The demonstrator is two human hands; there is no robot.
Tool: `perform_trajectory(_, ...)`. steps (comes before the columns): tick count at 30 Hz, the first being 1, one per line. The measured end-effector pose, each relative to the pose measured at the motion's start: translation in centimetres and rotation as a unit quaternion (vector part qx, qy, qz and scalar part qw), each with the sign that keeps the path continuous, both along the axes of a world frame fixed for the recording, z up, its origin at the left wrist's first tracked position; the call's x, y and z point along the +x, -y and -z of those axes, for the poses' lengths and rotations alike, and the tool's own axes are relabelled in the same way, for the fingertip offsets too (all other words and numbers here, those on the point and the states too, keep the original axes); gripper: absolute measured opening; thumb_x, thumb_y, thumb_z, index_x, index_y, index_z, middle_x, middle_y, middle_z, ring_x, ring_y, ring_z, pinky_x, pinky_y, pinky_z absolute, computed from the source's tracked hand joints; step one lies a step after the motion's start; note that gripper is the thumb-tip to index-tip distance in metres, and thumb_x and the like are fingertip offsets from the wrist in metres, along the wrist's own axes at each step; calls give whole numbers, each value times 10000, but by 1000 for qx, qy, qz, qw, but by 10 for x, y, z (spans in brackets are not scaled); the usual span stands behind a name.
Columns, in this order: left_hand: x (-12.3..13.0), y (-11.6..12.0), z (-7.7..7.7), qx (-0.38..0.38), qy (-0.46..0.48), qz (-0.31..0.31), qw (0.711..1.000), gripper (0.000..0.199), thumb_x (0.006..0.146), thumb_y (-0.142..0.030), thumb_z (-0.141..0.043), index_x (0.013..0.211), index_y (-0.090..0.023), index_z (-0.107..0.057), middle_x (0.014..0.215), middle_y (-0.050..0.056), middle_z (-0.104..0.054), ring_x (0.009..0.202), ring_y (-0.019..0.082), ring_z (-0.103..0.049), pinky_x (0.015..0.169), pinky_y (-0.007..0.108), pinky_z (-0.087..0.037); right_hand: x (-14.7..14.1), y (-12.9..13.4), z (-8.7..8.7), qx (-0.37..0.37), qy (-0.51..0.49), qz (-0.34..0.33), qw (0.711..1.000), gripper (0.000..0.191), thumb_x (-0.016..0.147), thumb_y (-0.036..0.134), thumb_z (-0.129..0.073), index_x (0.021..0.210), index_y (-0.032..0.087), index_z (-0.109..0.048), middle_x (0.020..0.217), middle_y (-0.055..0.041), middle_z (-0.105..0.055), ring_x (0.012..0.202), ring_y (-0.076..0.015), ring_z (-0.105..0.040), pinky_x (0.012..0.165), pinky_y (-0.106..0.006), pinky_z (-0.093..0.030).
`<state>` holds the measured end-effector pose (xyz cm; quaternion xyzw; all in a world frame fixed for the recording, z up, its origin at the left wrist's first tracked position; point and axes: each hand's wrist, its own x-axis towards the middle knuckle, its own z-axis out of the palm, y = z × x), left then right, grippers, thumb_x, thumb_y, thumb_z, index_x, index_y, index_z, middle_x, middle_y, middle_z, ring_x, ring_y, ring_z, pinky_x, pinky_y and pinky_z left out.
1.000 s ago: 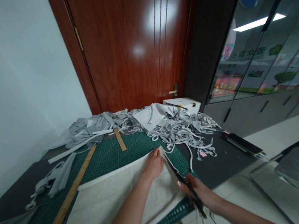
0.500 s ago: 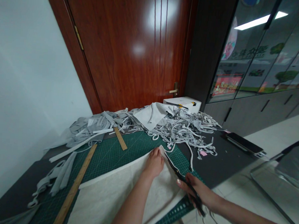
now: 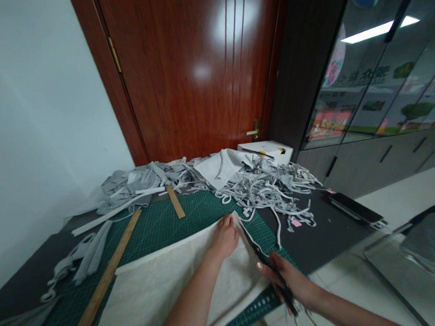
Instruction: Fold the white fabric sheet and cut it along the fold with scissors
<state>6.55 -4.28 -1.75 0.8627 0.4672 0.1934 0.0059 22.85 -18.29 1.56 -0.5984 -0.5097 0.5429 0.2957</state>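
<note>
A large off-white cloth lies over the green cutting mat. At its far corner my left hand has its fingers closed on the fabric and presses it down. My right hand is wrapped around a pair of black scissors. Their blades lie along the cloth's right edge and point toward the corner that my left hand holds. A narrow strip of cloth curls beside the blades. Part of the scissors' handles is hidden by my fingers.
A wooden ruler lies on the mat at left, and a shorter one farther back. Grey fabric scraps heap along the table's back, before a white box. A dark phone-like device rests at right.
</note>
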Motion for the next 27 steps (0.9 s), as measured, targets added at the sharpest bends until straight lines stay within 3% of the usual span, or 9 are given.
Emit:
perform_trajectory(10,1,0,-1,-9,-6,-5,1000,466,886,-209,-364,1287,-6,-489,1382,199,-454,1289,264,-422,1091,352,-331,2,0,5,19,17,-11,1000,538,675,728,-546,741,251,-308,423,125,-399,299,-63,-369,269,-185,-273)
perform_trajectory(17,0,-2,3,-4,-9,-7,1000,462,890,-211,-362,1302,-39,-479,1392,183,-451,1301,265,-409,1089,377,-330,4,-2,16,53,7,-1,999,508,672,678,-591,705,251,-315,423,127,-367,327,-64,-373,307,-196,-261)
perform_trajectory(22,0,-2,3,-2,-9,-5,1000,463,887,-213,-369,1298,-31,-480,1388,186,-452,1295,264,-416,1087,361,-333,7,-1,8,38,-2,16,999,502,663,667,-600,707,243,-336,423,127,-404,336,-61,-393,324,-190,-297)
perform_trajectory(27,0,-1,1,0,-8,-5,1000,466,879,-214,-372,1300,-46,-481,1382,180,-461,1287,263,-424,1086,372,-337,5,-2,-1,22,-29,25,999,510,667,674,-605,727,241,-342,409,138,-373,322,-53,-368,317,-179,-250)
